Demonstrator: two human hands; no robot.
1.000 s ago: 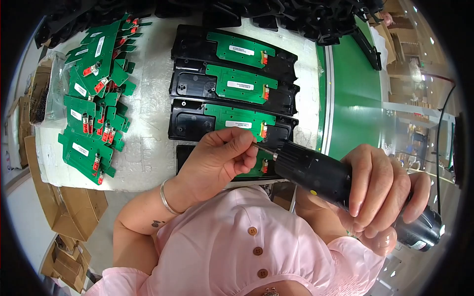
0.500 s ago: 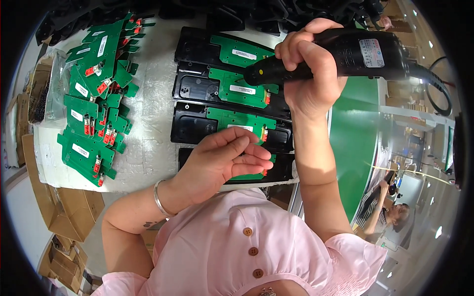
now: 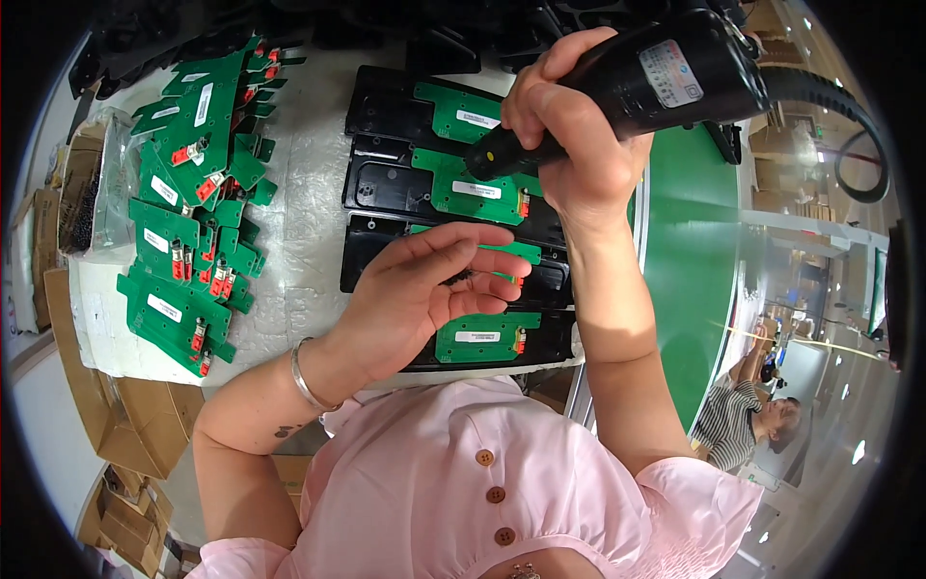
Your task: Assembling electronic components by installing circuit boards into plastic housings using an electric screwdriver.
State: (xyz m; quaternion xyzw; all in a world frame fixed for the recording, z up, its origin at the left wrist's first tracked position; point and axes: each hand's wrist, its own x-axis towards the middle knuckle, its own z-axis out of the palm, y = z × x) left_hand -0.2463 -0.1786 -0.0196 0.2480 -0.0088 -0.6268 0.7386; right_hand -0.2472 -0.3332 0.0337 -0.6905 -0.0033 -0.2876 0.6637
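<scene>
Hand position, nearest first: the left hand (image 3: 424,289) lies flat with fingers spread and loosely extended, palm down, gripping nothing. It hovers over or rests on the third black housing (image 3: 386,253) of a stack of four. Whether the fingertips actually press the green circuit board (image 3: 516,253) beneath them cannot be told, as the hand hides most of it. Just nearer than this hand sits the lowest housing with its own board (image 3: 479,335) fully exposed.

Beyond and above the left hand, the right hand (image 3: 569,135) is closed firmly around the barrel of a black electric screwdriver (image 3: 666,72), nose pointing down-left toward the second board (image 3: 473,188). The tip appears just above that board; contact is not confirmed. A coiled cable (image 3: 849,135) trails off behind the grip.

Handling judgement: the screwdriver looks moderately heavy and rigid, best held mid-barrel as now. The boards appear light, stiff and fragile at their red components, so should be taken by bare edges. The housings look like rigid moulded plastic.

Well off to the left of both hands lies a pile of loose green boards (image 3: 188,207) on the white tabletop (image 3: 299,183).
</scene>
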